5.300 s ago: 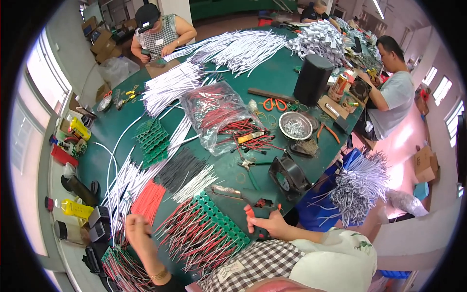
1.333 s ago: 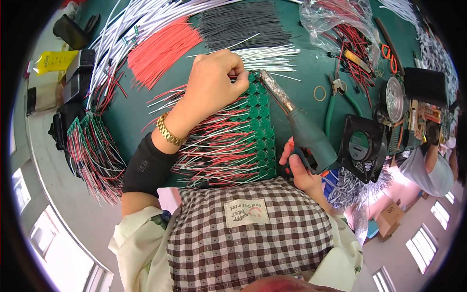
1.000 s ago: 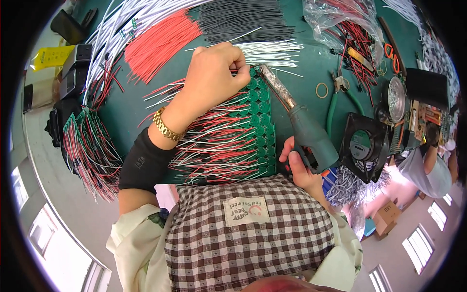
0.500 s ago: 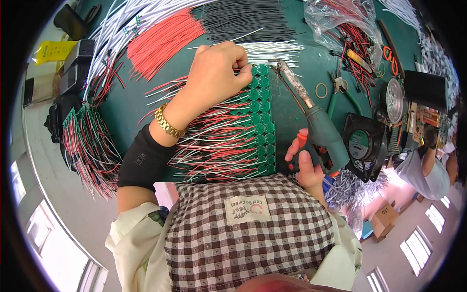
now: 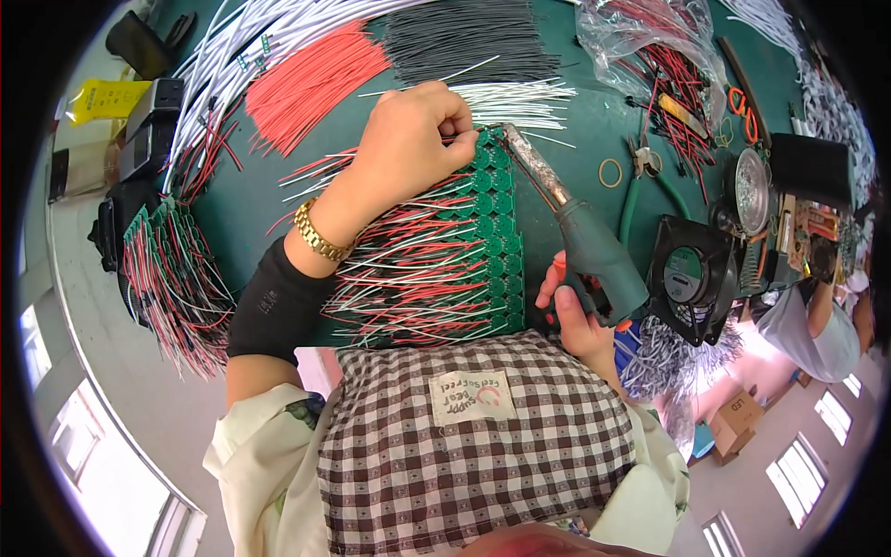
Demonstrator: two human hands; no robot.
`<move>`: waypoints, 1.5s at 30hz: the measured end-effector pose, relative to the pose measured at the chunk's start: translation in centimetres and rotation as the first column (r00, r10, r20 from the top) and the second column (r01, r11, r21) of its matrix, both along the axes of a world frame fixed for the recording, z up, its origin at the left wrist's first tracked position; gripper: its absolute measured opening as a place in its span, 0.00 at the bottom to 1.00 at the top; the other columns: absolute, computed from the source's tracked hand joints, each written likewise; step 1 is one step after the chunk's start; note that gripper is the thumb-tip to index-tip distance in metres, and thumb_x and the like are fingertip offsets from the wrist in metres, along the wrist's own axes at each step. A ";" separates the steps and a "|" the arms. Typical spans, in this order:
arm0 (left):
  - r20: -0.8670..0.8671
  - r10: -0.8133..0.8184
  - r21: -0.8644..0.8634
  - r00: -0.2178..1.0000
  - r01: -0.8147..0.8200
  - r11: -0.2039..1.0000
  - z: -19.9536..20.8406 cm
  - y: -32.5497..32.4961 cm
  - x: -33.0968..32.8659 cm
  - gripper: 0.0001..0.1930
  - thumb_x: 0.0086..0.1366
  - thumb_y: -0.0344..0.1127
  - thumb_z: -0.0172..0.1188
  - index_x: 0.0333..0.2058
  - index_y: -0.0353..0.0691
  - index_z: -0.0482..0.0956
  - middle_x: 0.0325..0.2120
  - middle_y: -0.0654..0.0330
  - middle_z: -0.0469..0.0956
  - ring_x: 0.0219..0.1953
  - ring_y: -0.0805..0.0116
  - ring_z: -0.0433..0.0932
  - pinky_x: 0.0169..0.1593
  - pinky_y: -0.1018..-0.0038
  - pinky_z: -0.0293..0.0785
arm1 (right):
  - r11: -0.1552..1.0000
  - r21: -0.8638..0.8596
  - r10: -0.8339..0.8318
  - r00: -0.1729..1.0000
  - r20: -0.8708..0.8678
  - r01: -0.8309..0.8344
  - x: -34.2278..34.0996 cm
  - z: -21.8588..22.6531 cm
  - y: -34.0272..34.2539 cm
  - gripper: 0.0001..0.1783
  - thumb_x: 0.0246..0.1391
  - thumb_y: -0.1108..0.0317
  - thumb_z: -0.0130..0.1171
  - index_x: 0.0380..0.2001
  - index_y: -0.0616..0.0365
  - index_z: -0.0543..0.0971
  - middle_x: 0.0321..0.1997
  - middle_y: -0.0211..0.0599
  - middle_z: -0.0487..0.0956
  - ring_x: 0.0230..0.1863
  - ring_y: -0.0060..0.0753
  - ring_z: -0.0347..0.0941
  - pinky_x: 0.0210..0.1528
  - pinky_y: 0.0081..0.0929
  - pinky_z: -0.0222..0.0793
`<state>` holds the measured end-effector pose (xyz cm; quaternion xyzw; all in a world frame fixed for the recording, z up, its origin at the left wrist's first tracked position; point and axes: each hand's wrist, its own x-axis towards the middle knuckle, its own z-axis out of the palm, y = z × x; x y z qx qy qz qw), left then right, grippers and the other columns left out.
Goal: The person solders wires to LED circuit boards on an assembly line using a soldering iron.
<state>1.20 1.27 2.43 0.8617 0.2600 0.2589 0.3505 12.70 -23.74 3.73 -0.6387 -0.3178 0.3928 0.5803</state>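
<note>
The bench here has a dark green top [image 5: 227,212], bright enough all over to see by. Over on the left, a big window [image 5: 97,464] glares almost white, with a smaller window [image 5: 35,345] near it. On the right, a row of panes [image 5: 802,475] breaks up a greyish wall [image 5: 756,455]. The floor [image 5: 750,376] glows pink there, near a brown cardboard box [image 5: 733,429].

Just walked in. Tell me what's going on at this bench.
A person's right hand grips a dark green soldering gun, its tip by the far end of a green circuit-board panel. The left hand is pinched at that end; what it holds is hidden. Red and white wires fan from the panel's left side. Loose red wires lie beyond.
</note>
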 end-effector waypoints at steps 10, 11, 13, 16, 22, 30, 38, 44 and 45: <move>0.006 0.005 -0.046 1.000 -0.005 0.999 0.2 0.0 -0.1 0.04 0.44 0.29 0.62 0.19 0.38 0.75 0.17 0.60 0.73 0.19 0.67 0.74 0.26 0.74 0.71 | 0.964 -0.225 0.205 0.935 0.290 -0.142 0.6 0.6 -0.2 0.09 0.44 0.77 0.62 0.33 0.62 0.78 0.29 0.35 0.79 0.29 0.29 0.77 0.32 0.25 0.72; 0.007 0.004 -0.036 1.000 -0.003 0.999 0.1 0.0 -0.1 0.04 0.44 0.29 0.62 0.18 0.38 0.75 0.18 0.60 0.73 0.19 0.67 0.74 0.26 0.74 0.71 | 0.956 -0.255 0.211 0.940 0.269 -0.142 0.6 0.8 -0.1 0.09 0.44 0.77 0.62 0.33 0.62 0.78 0.30 0.35 0.79 0.29 0.29 0.77 0.32 0.25 0.72; 0.010 0.005 -0.029 1.000 -0.005 1.000 0.0 0.0 -0.1 0.04 0.44 0.29 0.62 0.18 0.38 0.76 0.18 0.60 0.73 0.19 0.67 0.74 0.26 0.74 0.70 | 0.947 -0.287 0.220 0.943 0.250 -0.145 0.4 0.7 -0.3 0.09 0.45 0.76 0.62 0.33 0.62 0.78 0.31 0.36 0.79 0.30 0.29 0.77 0.32 0.24 0.71; 0.002 -0.004 -0.048 1.000 0.004 0.999 -0.1 0.1 0.0 0.04 0.44 0.29 0.62 0.18 0.38 0.76 0.18 0.60 0.73 0.19 0.67 0.74 0.26 0.74 0.70 | 0.995 -0.093 0.057 0.979 0.197 -0.039 -0.1 0.0 -0.4 0.09 0.45 0.76 0.62 0.33 0.62 0.78 0.32 0.35 0.79 0.31 0.28 0.76 0.32 0.24 0.71; 0.012 -0.009 -0.071 1.000 0.010 0.997 -0.2 0.2 -0.1 0.04 0.44 0.30 0.62 0.19 0.38 0.76 0.18 0.60 0.73 0.19 0.67 0.74 0.26 0.73 0.70 | 0.997 -0.072 0.035 0.986 0.163 -0.023 -0.2 0.3 -0.2 0.09 0.45 0.76 0.62 0.33 0.62 0.78 0.31 0.34 0.79 0.30 0.27 0.76 0.32 0.23 0.71; 0.017 -0.004 -0.055 1.000 0.005 0.998 -0.1 0.1 0.0 0.04 0.44 0.29 0.62 0.19 0.38 0.76 0.18 0.60 0.74 0.19 0.67 0.74 0.26 0.73 0.70 | 0.976 -0.200 0.141 0.944 0.300 -0.082 0.0 0.5 0.1 0.08 0.43 0.76 0.63 0.30 0.61 0.78 0.28 0.34 0.79 0.27 0.29 0.77 0.28 0.23 0.71; 0.012 -0.002 -0.034 1.000 0.002 0.999 -0.2 0.1 -0.1 0.04 0.44 0.30 0.62 0.18 0.38 0.76 0.18 0.60 0.74 0.19 0.66 0.74 0.26 0.72 0.70 | 0.998 -0.044 0.053 0.975 0.217 -0.045 -0.4 0.4 0.1 0.15 0.50 0.71 0.55 0.42 0.62 0.71 0.29 0.35 0.76 0.26 0.26 0.73 0.27 0.22 0.69; 0.011 -0.001 -0.027 1.000 0.002 1.000 -0.2 0.0 -0.1 0.04 0.44 0.30 0.61 0.18 0.38 0.76 0.18 0.60 0.74 0.19 0.66 0.74 0.26 0.72 0.70 | 0.981 0.176 -0.084 0.996 0.013 0.080 0.0 0.4 0.4 0.24 0.53 0.62 0.51 0.50 0.66 0.63 0.29 0.40 0.71 0.24 0.27 0.69 0.27 0.25 0.70; 0.010 -0.001 -0.031 1.000 0.002 1.000 -0.2 -0.1 -0.1 0.04 0.44 0.30 0.61 0.18 0.38 0.76 0.18 0.60 0.74 0.19 0.66 0.74 0.26 0.72 0.70 | 0.981 0.177 -0.082 0.997 0.015 0.078 0.1 0.2 0.4 0.24 0.53 0.62 0.51 0.50 0.66 0.63 0.29 0.40 0.71 0.24 0.27 0.69 0.27 0.25 0.70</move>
